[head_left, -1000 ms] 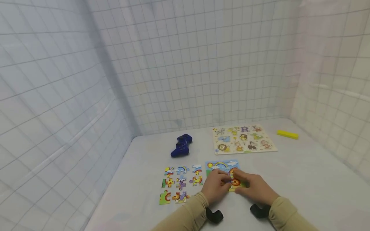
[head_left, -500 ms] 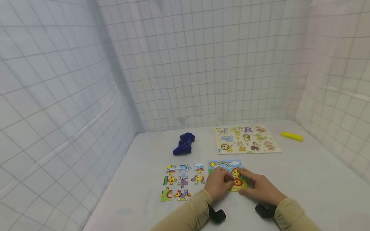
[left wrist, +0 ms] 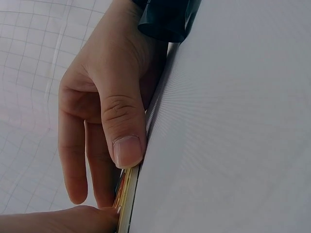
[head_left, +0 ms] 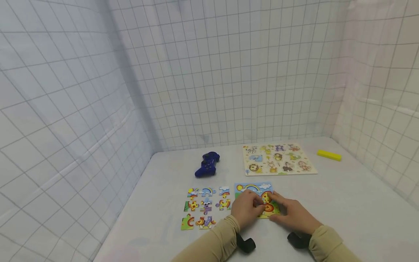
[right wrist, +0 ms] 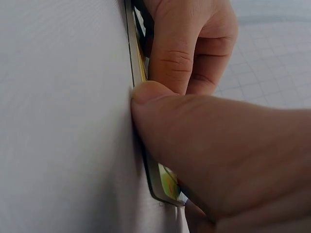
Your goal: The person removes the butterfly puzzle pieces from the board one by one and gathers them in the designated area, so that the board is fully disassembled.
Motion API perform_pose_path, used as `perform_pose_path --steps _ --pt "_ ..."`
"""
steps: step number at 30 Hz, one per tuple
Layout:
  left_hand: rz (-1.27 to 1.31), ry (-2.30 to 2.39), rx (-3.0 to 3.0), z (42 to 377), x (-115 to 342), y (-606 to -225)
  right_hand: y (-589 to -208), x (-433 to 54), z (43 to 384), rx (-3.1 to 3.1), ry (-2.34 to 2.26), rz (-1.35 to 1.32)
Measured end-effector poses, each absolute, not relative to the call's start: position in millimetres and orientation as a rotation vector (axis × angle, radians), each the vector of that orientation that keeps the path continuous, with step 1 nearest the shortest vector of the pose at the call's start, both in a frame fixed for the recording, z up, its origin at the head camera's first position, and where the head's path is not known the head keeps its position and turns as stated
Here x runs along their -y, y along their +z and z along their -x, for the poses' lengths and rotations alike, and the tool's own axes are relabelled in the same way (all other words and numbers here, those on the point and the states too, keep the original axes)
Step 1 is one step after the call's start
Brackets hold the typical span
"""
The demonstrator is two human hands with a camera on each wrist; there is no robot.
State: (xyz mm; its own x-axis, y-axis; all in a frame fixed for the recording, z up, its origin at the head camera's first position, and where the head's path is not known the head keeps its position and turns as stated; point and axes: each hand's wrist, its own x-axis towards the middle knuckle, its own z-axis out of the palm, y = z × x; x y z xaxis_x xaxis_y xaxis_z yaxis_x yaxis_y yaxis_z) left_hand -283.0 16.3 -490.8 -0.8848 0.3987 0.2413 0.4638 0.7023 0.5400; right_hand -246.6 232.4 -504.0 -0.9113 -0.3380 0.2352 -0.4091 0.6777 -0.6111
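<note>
A small colourful puzzle board (head_left: 252, 186) with a rainbow and cartoon animals lies flat in front of me. My left hand (head_left: 244, 209) is over its middle and left part, thumb down at the front edge in the left wrist view. Whatever is under those fingertips is hidden, and I cannot tell if they pinch a piece. With the thumb at the front edge and the fingers at the right side, my right hand (head_left: 296, 215) grips the board's right part. Both thumbs (left wrist: 127, 150) are close together. Several loose jigsaw pieces (head_left: 206, 206) lie in rows to the left.
Behind the board lies a larger puzzle of animals (head_left: 278, 159). A blue game controller (head_left: 207, 164) stands at the back left, and a yellow bar (head_left: 328, 155) lies at the far right. Pale grid-lined curtains (head_left: 209, 80) enclose the white table (head_left: 157, 189) on three sides.
The left hand's fingers have shifted slightly on the board, and more of its orange spiral shows between the hands. The loose pieces stay where they were; the head view moves a little.
</note>
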Motion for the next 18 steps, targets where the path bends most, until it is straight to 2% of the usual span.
perform_pose_path --steps 18 --pt "0.740 -1.055 2.737 283.9 -11.6 -493.2 -505.0 -231.8 245.9 2.768 1.059 -0.620"
